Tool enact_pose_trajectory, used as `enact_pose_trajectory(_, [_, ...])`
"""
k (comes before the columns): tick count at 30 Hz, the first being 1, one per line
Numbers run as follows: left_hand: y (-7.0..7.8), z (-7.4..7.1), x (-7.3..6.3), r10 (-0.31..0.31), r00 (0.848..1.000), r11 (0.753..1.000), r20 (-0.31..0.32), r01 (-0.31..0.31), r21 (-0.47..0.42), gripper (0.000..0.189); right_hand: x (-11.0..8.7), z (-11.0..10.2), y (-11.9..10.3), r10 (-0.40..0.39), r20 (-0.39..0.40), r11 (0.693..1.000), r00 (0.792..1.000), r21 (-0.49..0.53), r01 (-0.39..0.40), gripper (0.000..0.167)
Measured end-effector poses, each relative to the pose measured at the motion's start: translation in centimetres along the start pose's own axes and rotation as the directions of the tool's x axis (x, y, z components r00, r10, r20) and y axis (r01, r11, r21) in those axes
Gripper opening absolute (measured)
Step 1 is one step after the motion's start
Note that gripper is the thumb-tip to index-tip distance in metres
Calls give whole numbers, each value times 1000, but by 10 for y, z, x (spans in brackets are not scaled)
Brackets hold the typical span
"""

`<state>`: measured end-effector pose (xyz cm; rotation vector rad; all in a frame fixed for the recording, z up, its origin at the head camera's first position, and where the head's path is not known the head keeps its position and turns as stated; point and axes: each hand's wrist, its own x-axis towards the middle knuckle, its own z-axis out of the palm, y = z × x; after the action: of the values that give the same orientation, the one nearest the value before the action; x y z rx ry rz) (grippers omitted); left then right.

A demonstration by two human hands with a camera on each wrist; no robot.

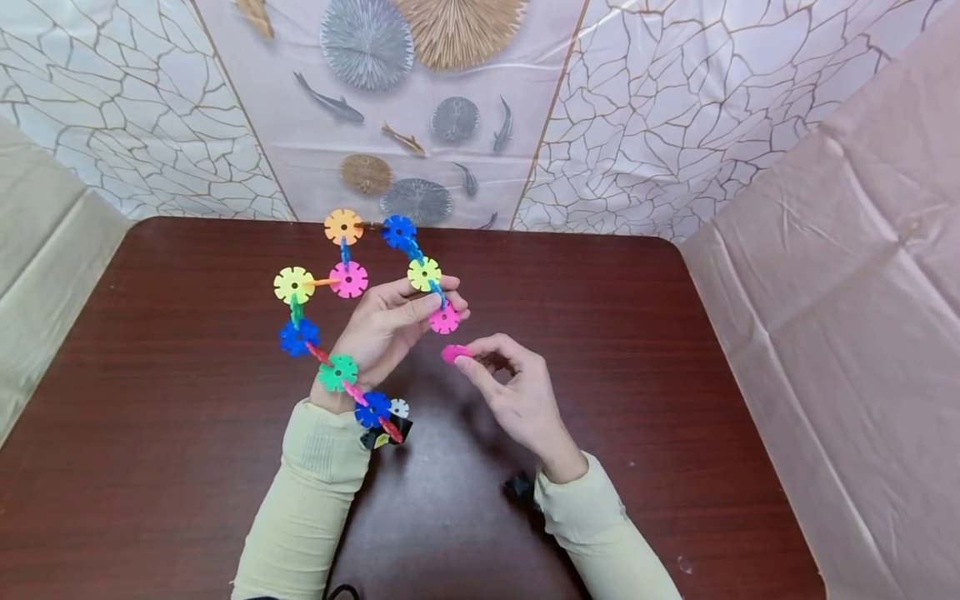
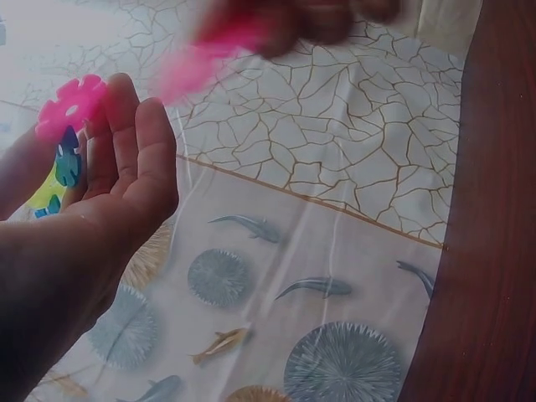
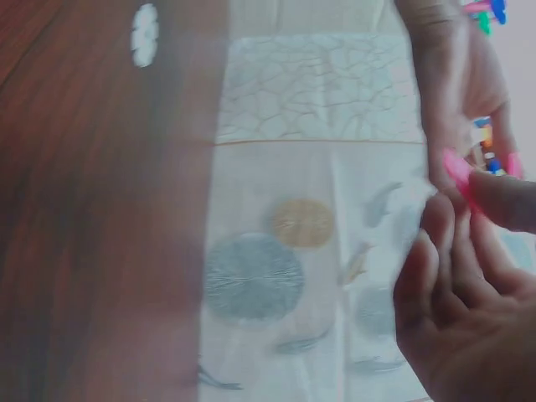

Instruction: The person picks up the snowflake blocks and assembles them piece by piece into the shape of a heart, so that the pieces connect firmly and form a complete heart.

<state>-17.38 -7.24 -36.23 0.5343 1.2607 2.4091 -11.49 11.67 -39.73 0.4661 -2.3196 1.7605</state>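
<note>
My left hand (image 1: 390, 325) holds a chain of colourful notched plastic discs, pinching it near the pink end disc (image 1: 445, 317). From there the chain curves up past a yellow disc (image 1: 424, 273) and an orange disc (image 1: 343, 227), then hangs down over the left wrist to a red disc (image 1: 391, 430). A loose pink disc (image 1: 454, 353) sits between thumb and fingertips of my right hand (image 1: 517, 392), just below the chain's end and apart from it. In the left wrist view this loose disc (image 2: 197, 67) is blurred; the right wrist view shows the pinched disc (image 3: 459, 177) edge-on.
A white notched disc (image 1: 400, 408) lies on the dark wooden table (image 1: 637, 333) near the left wrist. Black wrist cameras sit at both cuffs. Patterned cloth (image 1: 637, 108) stands behind the table, and plain cloth (image 1: 832, 292) borders the right side.
</note>
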Motion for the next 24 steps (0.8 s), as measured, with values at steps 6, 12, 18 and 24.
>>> enact_pose_trajectory(6, [-6, 5, 3, -18, 1000, 1000, 10, 18, 15, 30, -2, 4, -36, -207, -219, 978, 953, -39, 204, 10])
enact_pose_trajectory(12, [-6, 7, 2, -11, 1000, 1000, 12, 11, 13, 30, -3, 10, -43, -294, -316, 956, 902, -119, 269, 13])
enact_pose_trajectory(18, [-6, 7, 2, -12, 999, 1000, 30, 12, -9, 30, -2, 9, -21, -326, -302, 944, 896, -154, 291, 11])
enact_pose_trajectory(24, [-7, 7, 2, -7, 999, 999, 34, 8, -44, 29, -2, 9, -19, -339, -279, 939, 899, -154, 307, 8])
